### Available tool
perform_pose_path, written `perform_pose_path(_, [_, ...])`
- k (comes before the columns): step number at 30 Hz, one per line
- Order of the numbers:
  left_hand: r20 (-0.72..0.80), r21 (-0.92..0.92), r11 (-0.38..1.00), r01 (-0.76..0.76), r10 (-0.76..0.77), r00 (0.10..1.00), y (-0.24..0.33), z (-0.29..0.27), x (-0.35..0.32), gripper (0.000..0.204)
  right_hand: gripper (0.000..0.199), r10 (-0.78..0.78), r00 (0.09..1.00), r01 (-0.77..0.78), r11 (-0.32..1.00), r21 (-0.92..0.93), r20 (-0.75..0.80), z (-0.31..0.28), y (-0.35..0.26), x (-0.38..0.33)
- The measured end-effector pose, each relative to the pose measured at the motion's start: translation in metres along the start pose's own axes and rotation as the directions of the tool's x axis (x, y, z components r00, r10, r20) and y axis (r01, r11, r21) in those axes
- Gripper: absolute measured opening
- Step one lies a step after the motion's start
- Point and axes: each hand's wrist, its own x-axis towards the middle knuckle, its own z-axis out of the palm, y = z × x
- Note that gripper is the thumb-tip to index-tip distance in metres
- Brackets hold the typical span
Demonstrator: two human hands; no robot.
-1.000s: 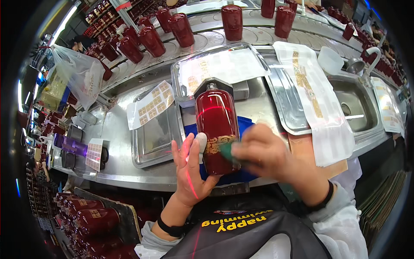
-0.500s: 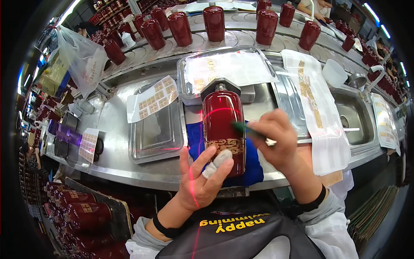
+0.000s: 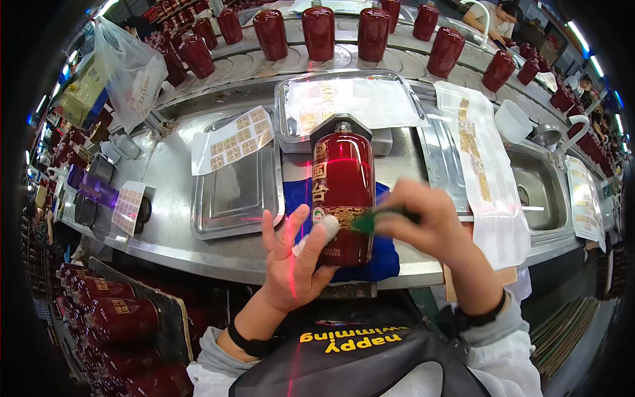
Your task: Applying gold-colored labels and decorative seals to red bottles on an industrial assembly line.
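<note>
A dark red glass bottle (image 3: pixel 349 172) with gold decoration leans back with its neck at a dark angular holder (image 3: pixel 364 126), its lower end over a blue cloth (image 3: pixel 390 255). My left hand (image 3: pixel 294 264) steadies the bottle's lower left side. Its thumb is by the base, a finger wrapped in white lies against the gold band, and the other fingers are spread. In my right hand (image 3: pixel 423 215), slightly blurred, is a green scraper (image 3: pixel 366 222), its flat end against the right part of the gold band (image 3: pixel 344 217).
Sheets of gold stickers (image 3: pixel 233 142) lie on a metal tray (image 3: pixel 238 198) at left and on another tray (image 3: pixel 350 99) behind the bottle. A long sticker sheet (image 3: pixel 489 192) lies right, beside a sink (image 3: pixel 539 198). Red bottles (image 3: pixel 319 33) stand on a conveyor (image 3: pixel 291 66) beyond.
The bottle has turned, bringing gold characters into view on its left side. My right hand has brought the scraper down to the gold band; my left hand has shifted left. Conveyor bottles have moved.
</note>
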Motion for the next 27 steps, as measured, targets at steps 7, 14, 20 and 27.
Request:
perform_pose_path(7, [0.089, 0.035, 0.997, 0.063, -0.066, 0.994, -0.003, -0.009, 0.0, 0.077, 0.025, -0.294, 0.936, 0.313, 0.947, -0.074, 0.194, 0.009, -0.016, -0.01])
perform_pose_path(14, [-0.001, -0.067, 0.987, 0.146, -0.146, 0.989, -0.003, -0.004, 0.004, 0.081, 0.033, -0.348, 0.933, 0.359, 0.884, -0.3, 0.091, 0.016, -0.017, -0.012])
perform_pose_path(20, [0.077, 0.005, 0.995, 0.098, -0.098, 0.992, -0.002, -0.009, 0.007, 0.084, 0.029, -0.256, 0.941, 0.148, 0.898, -0.414, -0.22, 0.007, 0.004, 0.001])
perform_pose_path(27, [0.076, -0.077, 0.979, 0.189, -0.183, 0.98, -0.002, -0.001, 0.001, 0.09, 0.022, -0.069, 0.991, 0.047, 0.983, -0.179, -0.118, 0.01, -0.007, 0.0])
